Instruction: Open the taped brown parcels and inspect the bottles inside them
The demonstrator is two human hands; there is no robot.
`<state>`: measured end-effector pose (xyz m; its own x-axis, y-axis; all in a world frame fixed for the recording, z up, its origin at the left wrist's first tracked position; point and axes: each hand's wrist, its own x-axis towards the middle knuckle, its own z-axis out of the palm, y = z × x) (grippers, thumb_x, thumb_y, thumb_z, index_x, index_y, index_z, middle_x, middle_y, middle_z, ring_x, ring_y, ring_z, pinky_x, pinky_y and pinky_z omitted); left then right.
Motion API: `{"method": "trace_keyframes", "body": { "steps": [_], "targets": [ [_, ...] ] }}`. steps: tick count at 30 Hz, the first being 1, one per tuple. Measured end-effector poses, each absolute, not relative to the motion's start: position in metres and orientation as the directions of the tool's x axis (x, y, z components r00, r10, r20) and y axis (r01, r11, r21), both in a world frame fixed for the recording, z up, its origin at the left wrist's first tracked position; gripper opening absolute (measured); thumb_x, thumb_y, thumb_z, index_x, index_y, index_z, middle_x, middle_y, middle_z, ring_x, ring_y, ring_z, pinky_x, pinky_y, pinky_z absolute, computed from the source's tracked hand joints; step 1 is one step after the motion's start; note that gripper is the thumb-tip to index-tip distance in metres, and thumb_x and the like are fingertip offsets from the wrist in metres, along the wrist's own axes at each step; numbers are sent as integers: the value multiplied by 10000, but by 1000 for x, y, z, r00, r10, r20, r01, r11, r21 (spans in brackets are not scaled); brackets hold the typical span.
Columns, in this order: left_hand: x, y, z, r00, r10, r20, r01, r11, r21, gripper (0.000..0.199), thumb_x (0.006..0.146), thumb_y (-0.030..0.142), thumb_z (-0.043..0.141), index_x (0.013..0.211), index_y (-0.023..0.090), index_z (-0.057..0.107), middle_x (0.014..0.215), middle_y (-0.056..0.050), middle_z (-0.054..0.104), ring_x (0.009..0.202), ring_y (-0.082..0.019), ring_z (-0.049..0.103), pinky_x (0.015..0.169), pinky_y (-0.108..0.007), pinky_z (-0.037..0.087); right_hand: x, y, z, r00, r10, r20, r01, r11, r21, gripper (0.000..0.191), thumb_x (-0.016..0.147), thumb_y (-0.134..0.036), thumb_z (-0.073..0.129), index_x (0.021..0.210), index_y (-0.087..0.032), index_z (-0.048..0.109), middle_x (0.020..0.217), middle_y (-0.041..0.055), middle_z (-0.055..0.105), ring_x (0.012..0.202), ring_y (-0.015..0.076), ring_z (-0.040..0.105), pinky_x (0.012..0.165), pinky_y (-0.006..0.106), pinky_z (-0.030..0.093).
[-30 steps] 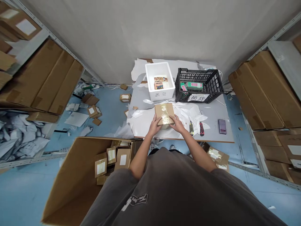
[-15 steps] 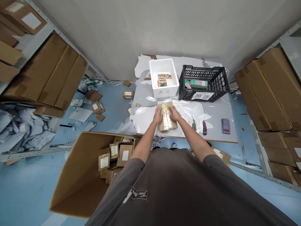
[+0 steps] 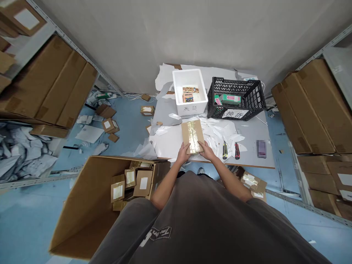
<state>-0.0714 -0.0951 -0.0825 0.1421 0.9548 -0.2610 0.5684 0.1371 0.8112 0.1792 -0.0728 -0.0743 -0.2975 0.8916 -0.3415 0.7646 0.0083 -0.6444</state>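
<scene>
A flat brown cardboard box (image 3: pixel 193 136) with shiny tape down its middle is held at the near edge of the table (image 3: pixel 170 145). My left hand (image 3: pixel 183 153) grips its lower left corner, and my right hand (image 3: pixel 206 151) grips the lower right corner, thumb on top. Under and beyond the box lie torn white paper scraps (image 3: pixel 217 134). To the right of my right hand rest a yellow-black utility knife (image 3: pixel 224 150) and a red-black utility knife (image 3: pixel 237 150).
Behind the box stand a white foam bin (image 3: pixel 191 108) and a black plastic crate (image 3: pixel 236 104), both holding small packages. A large open carton (image 3: pixel 79 205) with taped boxes is at lower left. Shelves with cartons (image 3: pixel 52 82) flank both sides. A pixelated purple item (image 3: pixel 261 149) lies at right.
Both hands have slid from the box's far sides down to its near corners. The near end of the box seems lifted slightly. The yellow-black knife is now uncovered.
</scene>
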Motion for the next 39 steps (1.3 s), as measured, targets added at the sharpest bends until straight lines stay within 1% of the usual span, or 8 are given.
{"method": "trace_keyframes", "body": {
  "steps": [6, 12, 15, 20, 24, 27, 33, 39],
  "targets": [
    [-81, -54, -36, -2, 996, -92, 543, 78, 836, 637, 967, 435, 761, 1572, 282, 630, 1569, -106, 661, 1401, -337, 654, 1157, -471, 573, 174, -28, -22, -253, 963, -95, 759, 137, -637, 651, 1044, -372, 556, 1686, -283, 490, 1594, 140, 574, 1395, 364, 626, 1155, 537, 551],
    [-76, 10, -9, -254, 959, -127, 532, 248, 810, 734, 1013, 606, 671, 1652, 273, 531, 1402, -110, 772, 1277, -362, 724, 1172, -510, 523, 152, 41, 0, -152, 982, -109, 781, 52, -623, 773, 1026, -364, 517, 1762, -222, 332, 1568, 149, 623, 1366, 404, 628, 1181, 603, 502],
    [-79, 28, -18, -269, 939, -213, 467, 320, 824, 752, 1042, 553, 615, 1703, 237, 448, 1544, -137, 687, 1437, -369, 637, 1239, -529, 465, 138, 54, -15, -181, 973, -141, 726, 36, -687, 815, 960, -304, 554, 1745, -190, 366, 1572, 160, 622, 1379, 390, 622, 1203, 609, 493],
    [-104, 3, -33, -115, 989, -94, 530, 141, 836, 812, 968, 565, 734, 1671, 231, 504, 1784, -143, 404, 1679, -376, 322, 1359, -543, 318, 141, 25, -31, -263, 958, -112, 689, 105, -717, 738, 971, -379, 596, 1684, -230, 480, 1697, 162, 475, 1482, 367, 557, 1200, 572, 516],
    [-114, -39, -40, 144, 983, -115, 603, 5, 798, 939, 809, 473, 925, 1643, 267, 546, 1866, -133, 177, 1654, -417, 365, 1303, -519, 422, 156, -11, -36, -373, 917, -143, 698, 176, -694, 840, 867, -357, 763, 1664, -289, 506, 1777, 143, 343, 1545, 400, 502, 1185, 560, 529],
    [-108, -53, -44, 175, 978, -114, 594, -13, 805, 880, 857, 328, 876, 1660, 292, 516, 1886, -111, 50, 1635, -402, 409, 1269, -502, 466, 154, -27, -42, -376, 908, -185, 701, 149, -697, 906, 850, -253, 744, 1700, -310, 438, 1751, 144, 379, 1543, 378, 509, 1171, 546, 544],
    [-107, -34, -26, 117, 991, -66, 569, -13, 822, 755, 938, 326, 792, 1646, 290, 532, 1856, -107, 231, 1641, -387, 399, 1292, -506, 435, 143, -15, -22, -307, 948, -87, 704, 164, -691, 766, 942, -280, 633, 1688, -270, 460, 1652, 139, 516, 1516, 350, 531, 1205, 539, 520],
    [-112, 6, -17, -179, 984, -10, 548, 108, 830, 751, 1007, 424, 700, 1682, 226, 436, 1719, -159, 479, 1609, -367, 441, 1312, -518, 407, 129, 48, 0, -277, 960, -37, 714, 180, -676, 796, 992, -335, 574, 1751, -240, 354, 1629, 128, 578, 1445, 361, 589, 1201, 574, 511]
  ]
}}
